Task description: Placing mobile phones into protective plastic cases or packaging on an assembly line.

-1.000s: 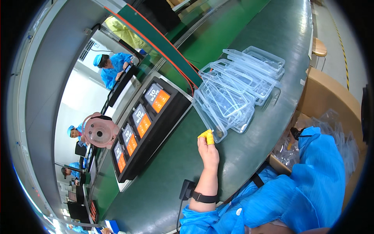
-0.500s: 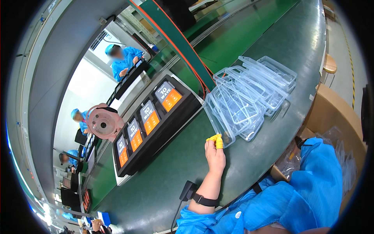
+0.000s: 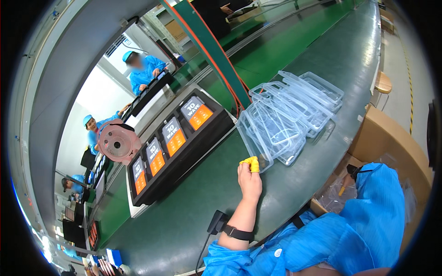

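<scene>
My left hand (image 3: 250, 184), with yellow finger covers on its fingertips, is closed at the near corner of a clear plastic case (image 3: 249, 135). This case leans at the near left side of a loose pile of similar clear cases (image 3: 281, 117) on the green table. Around my left wrist is a black strap (image 3: 237, 232) with a corded block. My right hand (image 3: 348, 181) reaches down into a cardboard box (image 3: 391, 138) at the right. One finger with a yellow cover stretches out over clear plastic wrapping (image 3: 329, 195), and I see nothing held there; the sleeve hides much of this hand.
A black tray (image 3: 216, 131) with a row of grey-and-orange packs (image 3: 174, 136) lies left of the pile. Beyond it stand a pink fan (image 3: 118, 143) and a green post (image 3: 209, 48). Co-workers in blue (image 3: 147, 73) sit farther left. A round stool (image 3: 383, 83) stands at the right.
The view has shifted slightly. In the box, my right hand shows more, with a yellow-covered finger now visible. My left hand stays at the case's corner.
</scene>
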`<state>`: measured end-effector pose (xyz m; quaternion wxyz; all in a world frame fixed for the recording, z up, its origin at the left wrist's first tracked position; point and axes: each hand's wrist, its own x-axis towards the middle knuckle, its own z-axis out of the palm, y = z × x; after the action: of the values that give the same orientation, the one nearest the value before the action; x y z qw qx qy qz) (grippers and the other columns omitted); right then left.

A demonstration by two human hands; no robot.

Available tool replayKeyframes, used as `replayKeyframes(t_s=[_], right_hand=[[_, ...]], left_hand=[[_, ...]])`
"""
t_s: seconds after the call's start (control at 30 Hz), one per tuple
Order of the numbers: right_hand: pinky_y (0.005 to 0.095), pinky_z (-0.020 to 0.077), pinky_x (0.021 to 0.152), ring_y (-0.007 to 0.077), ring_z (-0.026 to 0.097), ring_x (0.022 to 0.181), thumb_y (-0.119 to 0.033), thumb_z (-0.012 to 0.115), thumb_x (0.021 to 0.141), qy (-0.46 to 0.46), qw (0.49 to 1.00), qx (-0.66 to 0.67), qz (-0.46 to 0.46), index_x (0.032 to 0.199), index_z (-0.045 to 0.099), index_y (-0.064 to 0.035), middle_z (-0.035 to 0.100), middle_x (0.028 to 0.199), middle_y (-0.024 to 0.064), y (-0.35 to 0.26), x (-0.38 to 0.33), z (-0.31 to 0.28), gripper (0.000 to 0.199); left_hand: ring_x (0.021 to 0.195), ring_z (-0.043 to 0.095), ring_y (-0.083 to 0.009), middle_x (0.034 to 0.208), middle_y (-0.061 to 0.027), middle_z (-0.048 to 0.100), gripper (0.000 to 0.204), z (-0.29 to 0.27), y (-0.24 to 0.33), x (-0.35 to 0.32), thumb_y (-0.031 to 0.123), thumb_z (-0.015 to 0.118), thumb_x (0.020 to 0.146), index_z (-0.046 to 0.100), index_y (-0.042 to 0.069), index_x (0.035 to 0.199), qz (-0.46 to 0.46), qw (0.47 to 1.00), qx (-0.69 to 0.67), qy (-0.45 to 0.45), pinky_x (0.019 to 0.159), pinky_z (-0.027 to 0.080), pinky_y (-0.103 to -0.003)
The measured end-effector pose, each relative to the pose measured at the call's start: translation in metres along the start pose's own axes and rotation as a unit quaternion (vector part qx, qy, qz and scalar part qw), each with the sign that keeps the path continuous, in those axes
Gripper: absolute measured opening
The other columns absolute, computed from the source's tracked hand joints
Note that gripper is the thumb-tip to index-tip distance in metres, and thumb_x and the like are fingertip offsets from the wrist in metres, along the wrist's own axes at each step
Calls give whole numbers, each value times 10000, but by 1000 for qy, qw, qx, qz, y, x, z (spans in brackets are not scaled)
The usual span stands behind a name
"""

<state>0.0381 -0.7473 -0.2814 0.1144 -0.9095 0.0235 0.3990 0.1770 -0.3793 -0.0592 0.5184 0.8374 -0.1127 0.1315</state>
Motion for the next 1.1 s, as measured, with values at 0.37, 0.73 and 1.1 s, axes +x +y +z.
replayKeyframes(t_s=[0.37, 0.73, 1.1], right_hand=[[364, 448, 513, 285, 565, 575, -214, 631, 556, 157, 984, 83, 14, 675, 568, -6, 569, 611, 165, 8, -46, 27, 247], [300, 433, 619, 196, 559, 663, -216, 795, 471, 292, 888, 347, -76, 823, 579, 24, 610, 743, 121, -44, -152, -45, 478], [271, 429, 634, 159, 545, 656, -209, 812, 442, 376, 885, 240, -137, 816, 572, 3, 600, 728, 84, -48, -243, -173, 492]], left_hand=[[728, 486, -201, 791, -107, 504, 169, 1, -6, 2, 138, 486, 817, 528, -23, 847, 24, 998, -52, 21, 661, 388, -296], [713, 449, -110, 792, -32, 484, 202, 0, -15, 6, 167, 454, 855, 531, -19, 880, 4, 994, -114, 4, 659, 369, -223], [693, 439, -101, 775, -32, 481, 202, -2, -5, 3, 166, 456, 852, 529, -22, 864, -15, 995, -99, 12, 640, 363, -217]])
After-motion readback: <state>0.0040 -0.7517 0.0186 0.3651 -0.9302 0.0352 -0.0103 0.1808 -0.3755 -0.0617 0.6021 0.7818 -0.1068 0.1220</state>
